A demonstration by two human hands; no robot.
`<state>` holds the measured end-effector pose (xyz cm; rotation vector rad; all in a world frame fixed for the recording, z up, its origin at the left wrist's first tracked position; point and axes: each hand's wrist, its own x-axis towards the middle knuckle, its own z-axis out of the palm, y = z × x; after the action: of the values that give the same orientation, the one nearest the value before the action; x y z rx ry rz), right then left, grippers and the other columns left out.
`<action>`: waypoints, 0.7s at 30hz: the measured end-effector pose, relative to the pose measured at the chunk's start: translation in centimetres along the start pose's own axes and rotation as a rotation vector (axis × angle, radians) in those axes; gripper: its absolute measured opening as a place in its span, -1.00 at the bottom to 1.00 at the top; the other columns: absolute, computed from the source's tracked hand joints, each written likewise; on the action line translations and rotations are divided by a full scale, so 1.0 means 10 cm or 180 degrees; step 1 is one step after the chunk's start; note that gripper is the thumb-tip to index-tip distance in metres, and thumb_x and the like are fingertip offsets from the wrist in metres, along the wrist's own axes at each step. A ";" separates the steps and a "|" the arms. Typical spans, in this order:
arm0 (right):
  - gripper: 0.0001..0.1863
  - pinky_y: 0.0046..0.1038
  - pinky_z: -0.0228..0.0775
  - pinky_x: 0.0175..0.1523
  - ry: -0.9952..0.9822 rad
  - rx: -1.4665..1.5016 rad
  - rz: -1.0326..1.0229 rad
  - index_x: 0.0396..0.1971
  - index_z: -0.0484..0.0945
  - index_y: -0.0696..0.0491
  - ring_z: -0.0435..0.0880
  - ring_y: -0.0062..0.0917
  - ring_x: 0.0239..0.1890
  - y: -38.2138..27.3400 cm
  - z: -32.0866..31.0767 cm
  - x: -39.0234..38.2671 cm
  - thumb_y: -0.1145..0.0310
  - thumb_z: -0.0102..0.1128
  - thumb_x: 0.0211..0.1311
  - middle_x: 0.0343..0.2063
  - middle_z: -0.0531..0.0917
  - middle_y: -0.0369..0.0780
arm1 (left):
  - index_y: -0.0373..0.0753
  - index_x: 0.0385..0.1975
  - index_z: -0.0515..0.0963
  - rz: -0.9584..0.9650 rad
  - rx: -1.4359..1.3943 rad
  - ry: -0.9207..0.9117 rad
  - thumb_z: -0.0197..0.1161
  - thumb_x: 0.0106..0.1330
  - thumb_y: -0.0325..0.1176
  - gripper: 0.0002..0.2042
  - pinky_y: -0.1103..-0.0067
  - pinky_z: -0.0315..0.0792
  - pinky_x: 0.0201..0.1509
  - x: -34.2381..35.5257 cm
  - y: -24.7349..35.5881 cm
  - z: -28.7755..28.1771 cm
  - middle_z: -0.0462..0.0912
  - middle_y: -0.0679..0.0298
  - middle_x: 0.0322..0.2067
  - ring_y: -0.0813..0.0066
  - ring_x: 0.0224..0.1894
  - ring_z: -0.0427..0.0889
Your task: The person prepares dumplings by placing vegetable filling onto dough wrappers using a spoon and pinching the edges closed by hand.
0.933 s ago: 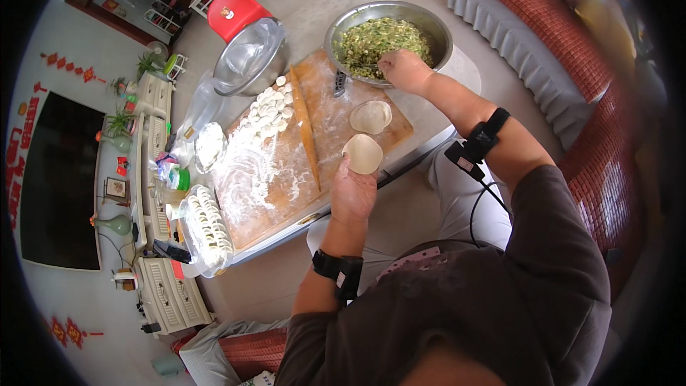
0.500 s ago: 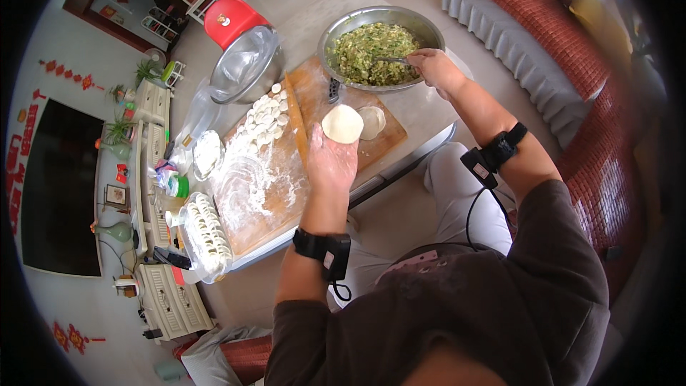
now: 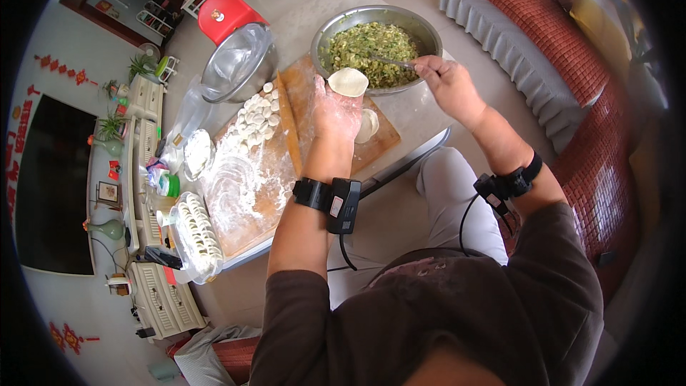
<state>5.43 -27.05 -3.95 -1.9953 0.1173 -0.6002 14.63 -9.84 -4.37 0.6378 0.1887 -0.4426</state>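
Observation:
My left hand (image 3: pixel 336 116), dusted with flour, holds a round pale dumpling wrapper (image 3: pixel 349 82) on its fingers, close to the near rim of a wide metal bowl (image 3: pixel 433 34). Chopped green filling (image 3: pixel 371 39) fills much of that bowl. In my closed right hand (image 3: pixel 450 87) is the handle of a metal spoon (image 3: pixel 394 62), whose far end rests in the filling and is partly hidden. More wrappers (image 3: pixel 369 126) lie on the wooden board (image 3: pixel 387 146), just beyond my left wrist on its right side.
Small dough pieces (image 3: pixel 254 120) and loose flour (image 3: pixel 239 182) cover the board's left part. A tray of shaped dumplings (image 3: pixel 196 232) stands at the near left corner. An empty-looking metal bowl (image 3: pixel 239 64) and a red chair (image 3: pixel 227 16) are at the far left.
My left hand has moved away from me with the wrapper, up to the filling bowl's rim. The right hand has shifted slightly toward me, still gripping the spoon, and the view has moved a little.

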 end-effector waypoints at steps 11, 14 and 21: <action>-0.79 -0.38 0.39 -0.35 -0.0088 -0.1140 -0.1045 -0.30 0.48 0.02 0.51 -0.30 -0.46 -0.11 0.05 -0.19 0.46 -0.03 0.01 -0.52 0.53 -0.17 | -0.39 -0.01 0.15 -0.0123 -0.0399 -0.0152 -0.30 0.27 -0.05 -0.50 0.37 0.21 0.10 0.05 -0.07 0.14 0.25 0.07 -0.01 0.23 0.02 0.28; -0.79 -0.39 0.37 -0.33 0.0100 -0.0538 -0.0847 -0.29 0.48 0.02 0.49 -0.29 -0.46 -0.04 0.09 -0.19 0.45 -0.03 0.04 -0.53 0.52 -0.15 | -0.39 -0.02 0.16 -0.0046 -0.0386 -0.0293 -0.30 0.27 -0.05 -0.50 0.37 0.22 0.10 0.06 -0.10 0.10 0.25 0.07 -0.02 0.22 0.01 0.29; -0.76 -0.37 0.35 -0.37 0.0006 -0.1066 -0.0763 -0.26 0.47 0.01 0.48 -0.30 -0.46 -0.08 -0.06 -0.19 0.49 -0.04 0.02 -0.58 0.48 -0.16 | -0.38 -0.04 0.19 -0.0030 -0.0390 -0.0135 -0.31 0.27 -0.05 -0.51 0.37 0.21 0.10 0.06 -0.06 0.09 0.27 0.07 -0.03 0.22 0.01 0.29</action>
<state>3.39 -26.49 -3.72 -2.3537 -0.0236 -0.7754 14.94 -11.04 -4.16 0.5072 0.1773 -0.4498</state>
